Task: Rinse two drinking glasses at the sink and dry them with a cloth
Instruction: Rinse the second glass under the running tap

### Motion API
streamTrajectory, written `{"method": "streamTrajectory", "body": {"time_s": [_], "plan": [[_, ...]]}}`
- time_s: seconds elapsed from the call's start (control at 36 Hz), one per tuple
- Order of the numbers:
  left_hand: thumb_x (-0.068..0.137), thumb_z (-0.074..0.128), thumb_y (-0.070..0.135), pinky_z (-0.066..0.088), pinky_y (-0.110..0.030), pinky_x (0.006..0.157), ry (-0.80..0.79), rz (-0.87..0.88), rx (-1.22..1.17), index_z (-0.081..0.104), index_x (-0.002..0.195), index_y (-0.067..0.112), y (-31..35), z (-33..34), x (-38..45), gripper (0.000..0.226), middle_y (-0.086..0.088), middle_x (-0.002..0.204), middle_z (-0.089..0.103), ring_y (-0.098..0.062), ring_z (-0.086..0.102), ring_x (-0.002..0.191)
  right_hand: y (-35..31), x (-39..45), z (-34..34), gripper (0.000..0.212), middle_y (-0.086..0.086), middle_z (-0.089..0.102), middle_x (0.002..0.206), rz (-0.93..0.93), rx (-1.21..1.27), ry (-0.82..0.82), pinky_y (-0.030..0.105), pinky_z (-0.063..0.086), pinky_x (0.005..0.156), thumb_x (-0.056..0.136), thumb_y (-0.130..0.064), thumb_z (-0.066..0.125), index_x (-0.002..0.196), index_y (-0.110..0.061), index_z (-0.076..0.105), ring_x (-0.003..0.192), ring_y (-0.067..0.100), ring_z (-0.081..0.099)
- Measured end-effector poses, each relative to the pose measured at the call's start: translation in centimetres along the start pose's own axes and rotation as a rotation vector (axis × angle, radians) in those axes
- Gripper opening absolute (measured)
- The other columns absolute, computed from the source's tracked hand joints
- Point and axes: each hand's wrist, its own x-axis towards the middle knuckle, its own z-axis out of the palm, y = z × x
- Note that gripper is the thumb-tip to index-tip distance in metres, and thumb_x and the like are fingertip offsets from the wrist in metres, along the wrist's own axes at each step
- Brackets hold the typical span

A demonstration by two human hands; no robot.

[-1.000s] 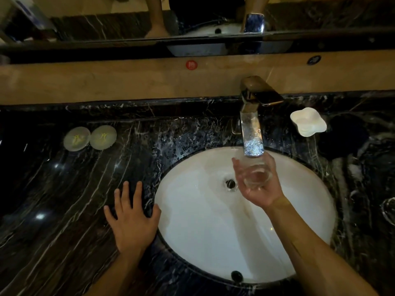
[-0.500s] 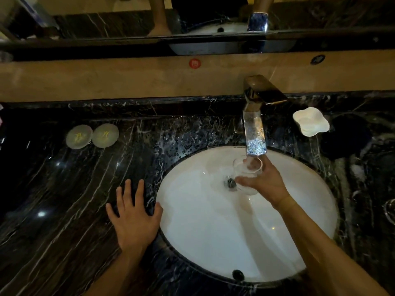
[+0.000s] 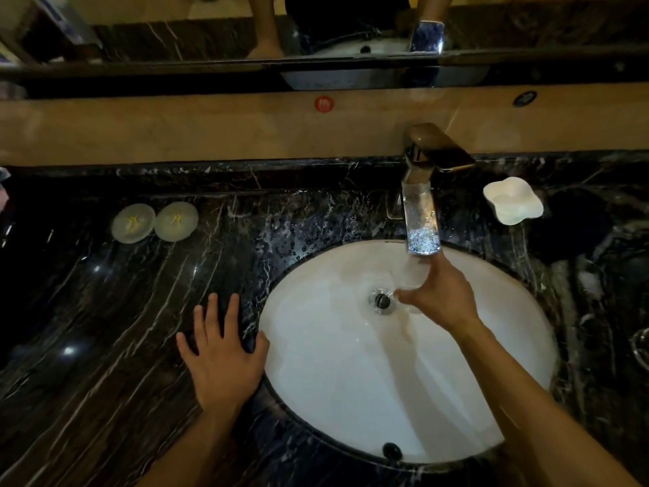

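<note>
My right hand [image 3: 439, 297] holds a clear drinking glass [image 3: 409, 275] over the white oval sink [image 3: 316, 346], just below the spout of the metal tap [image 3: 423, 219]. The glass is tipped over toward the drain [image 3: 381, 300] and blurred, with water spreading around the drain. My left hand [image 3: 221, 349] lies flat, fingers spread, on the dark marble counter [image 3: 105, 311] at the sink's left rim. A faint round glass shape [image 3: 641, 346] shows at the far right edge. No cloth is in view.
Two round pale discs [image 3: 154, 221] lie on the counter at the back left. A white soap dish [image 3: 512, 200] stands right of the tap. A beige ledge and a mirror run along the back.
My right hand has turned over, from palm up to knuckles up, tipping the glass from upright under the spout down toward the drain. The left hand has stayed put.
</note>
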Motion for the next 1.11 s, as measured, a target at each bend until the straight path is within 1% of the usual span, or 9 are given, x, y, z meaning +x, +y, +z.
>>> {"method": "streamTrajectory", "body": {"time_s": [0.11, 0.17, 0.28, 0.47, 0.61, 0.72, 0.81, 0.94, 1.11], "plan": [[0.083, 0.040, 0.059, 0.009, -0.063, 0.117, 0.005, 0.006, 0.003, 0.027, 0.155, 0.030, -0.1, 0.1, 0.0, 0.079, -0.005, 0.164, 0.020, -0.027, 0.011, 0.152, 1.3, 1.1, -0.7, 0.086, -0.004, 0.063, 0.119, 0.135, 0.251, -0.307, 0.038, 0.054, 0.087, 0.051, -0.031, 0.095, 0.127, -0.021, 0.055, 0.105, 0.022, 0.062], [0.083, 0.039, 0.060, 0.009, -0.063, 0.117, 0.005, 0.008, 0.003, 0.028, 0.154, 0.030, -0.1, 0.1, 0.0, 0.079, -0.006, 0.164, 0.020, -0.028, 0.011, 0.152, 1.4, 1.0, -0.6, 0.074, 0.003, 0.065, 0.117, 0.158, 0.460, -0.424, 0.035, 0.058, 0.076, 0.057, -0.013, 0.094, 0.121, -0.019, 0.059, 0.102, 0.023, 0.063], [0.082, 0.040, 0.059, 0.010, -0.064, 0.117, 0.006, 0.008, 0.008, 0.029, 0.154, 0.030, 0.0, 0.0, 0.1, 0.079, -0.006, 0.164, 0.021, -0.028, 0.012, 0.152, 1.3, 0.3, 1.0, 0.071, -0.001, 0.066, 0.120, 0.081, 0.719, -0.320, 0.025, 0.055, 0.078, 0.062, 0.005, 0.088, 0.121, -0.021, 0.059, 0.107, 0.021, 0.062], [0.083, 0.038, 0.061, 0.008, -0.063, 0.117, 0.010, 0.008, -0.005, 0.026, 0.155, 0.031, -0.1, 0.1, 0.0, 0.078, -0.005, 0.164, 0.019, -0.027, 0.010, 0.152, -0.6, -0.9, 1.5, 0.078, -0.011, 0.053, 0.111, -0.028, 0.313, 0.103, 0.020, 0.042, 0.072, 0.069, -0.015, 0.088, 0.132, -0.026, 0.045, 0.098, 0.011, 0.052], [0.083, 0.040, 0.059, 0.009, -0.063, 0.117, 0.013, 0.008, 0.001, 0.027, 0.154, 0.030, -0.1, 0.2, 0.0, 0.078, -0.005, 0.164, 0.020, -0.027, 0.011, 0.152, 0.1, -0.1, 0.2, 0.084, -0.012, 0.054, 0.111, 0.013, 0.154, -0.054, 0.029, 0.045, 0.078, 0.064, -0.022, 0.091, 0.135, -0.027, 0.046, 0.095, 0.014, 0.055], [0.083, 0.041, 0.058, 0.009, -0.064, 0.117, 0.021, 0.013, -0.009, 0.028, 0.154, 0.030, -0.1, 0.1, 0.0, 0.078, -0.006, 0.164, 0.021, -0.028, 0.012, 0.152, 0.8, 0.3, 0.0, 0.083, -0.010, 0.062, 0.118, 0.073, 0.459, -0.241, 0.027, 0.050, 0.085, 0.059, -0.015, 0.094, 0.130, -0.026, 0.052, 0.110, 0.019, 0.061], [0.083, 0.040, 0.059, 0.009, -0.063, 0.117, 0.015, 0.009, -0.006, 0.027, 0.154, 0.030, 0.0, 0.1, -0.1, 0.078, -0.005, 0.164, 0.020, -0.027, 0.010, 0.152, 0.7, -0.3, 0.9, 0.081, -0.007, 0.062, 0.121, 0.028, 0.569, -0.153, 0.022, 0.052, 0.084, 0.060, -0.014, 0.094, 0.128, -0.027, 0.051, 0.107, 0.012, 0.062], [0.083, 0.039, 0.060, 0.009, -0.063, 0.117, 0.011, 0.007, -0.007, 0.028, 0.154, 0.030, 0.0, 0.0, 0.0, 0.078, -0.005, 0.164, 0.020, -0.026, 0.010, 0.152, -0.5, -1.1, 1.5, 0.080, -0.009, 0.057, 0.109, -0.032, 0.290, 0.086, 0.026, 0.046, 0.076, 0.065, -0.023, 0.092, 0.130, -0.027, 0.045, 0.096, 0.016, 0.057], [0.083, 0.040, 0.060, 0.009, -0.063, 0.117, 0.011, 0.011, -0.009, 0.027, 0.155, 0.030, 0.0, 0.1, 0.1, 0.078, -0.005, 0.164, 0.020, -0.027, 0.011, 0.152, 0.2, -0.3, 0.3, 0.086, -0.008, 0.059, 0.109, -0.017, 0.084, -0.142, 0.029, 0.047, 0.076, 0.060, -0.033, 0.093, 0.132, -0.030, 0.047, 0.092, 0.017, 0.059]]}}
